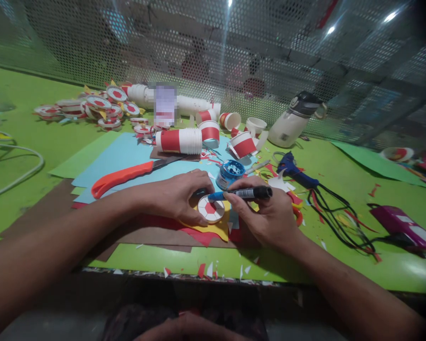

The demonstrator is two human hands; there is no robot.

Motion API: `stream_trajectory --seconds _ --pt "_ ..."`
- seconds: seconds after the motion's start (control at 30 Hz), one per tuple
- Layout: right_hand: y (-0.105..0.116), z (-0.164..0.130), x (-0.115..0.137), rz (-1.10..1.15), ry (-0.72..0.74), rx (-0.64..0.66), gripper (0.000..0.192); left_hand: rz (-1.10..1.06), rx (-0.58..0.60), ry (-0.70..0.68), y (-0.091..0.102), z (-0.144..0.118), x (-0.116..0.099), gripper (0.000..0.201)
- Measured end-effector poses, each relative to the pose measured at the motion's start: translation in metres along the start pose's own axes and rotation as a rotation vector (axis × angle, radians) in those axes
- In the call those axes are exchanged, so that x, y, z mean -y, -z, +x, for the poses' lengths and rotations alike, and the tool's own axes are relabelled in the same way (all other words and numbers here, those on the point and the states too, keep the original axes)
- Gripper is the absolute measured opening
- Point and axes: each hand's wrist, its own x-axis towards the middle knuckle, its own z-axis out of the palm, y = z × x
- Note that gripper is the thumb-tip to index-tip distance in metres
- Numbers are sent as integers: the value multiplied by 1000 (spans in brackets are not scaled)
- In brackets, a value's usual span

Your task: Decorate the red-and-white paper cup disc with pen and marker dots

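My left hand (175, 196) grips a round white disc (216, 211) by its left edge, between thumb and curled fingers. The disc bears a red hexagon with dark lines running out to its rim. A black marker (248, 192) with a blue front end is pinched in my right hand (270, 215), its tip at the upper part of the disc. Under the disc lies yellow paper (218, 232) over red and brown sheets. Just beyond the marker stands an open blue jar (230, 173).
An orange utility knife (122, 179) lies on light blue paper (108, 158). Stacked paper cups (179, 141) and a heap of similar discs (98, 102) are behind. To the right are a blue glue gun (296, 170), its cord, a bottle (293, 121) and a purple device (404, 227).
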Motion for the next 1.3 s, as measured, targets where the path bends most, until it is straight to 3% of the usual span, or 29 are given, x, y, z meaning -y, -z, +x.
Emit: stream_trajectory --seconds 0.27,0.47,0.7,1.3 --pt "-2 -1 -1 -4 17 -34 7 -49 27 2 2 -1 1 51" --pt "-2 -1 -1 12 14 -43 7 -130 55 20 5 0 1 41" --pt "1 -3 2 75 -43 -192 4 -99 35 44 5 0 -1 47" --pt "-4 -2 -4 -11 23 -152 10 -74 21 24 2 0 2 48"
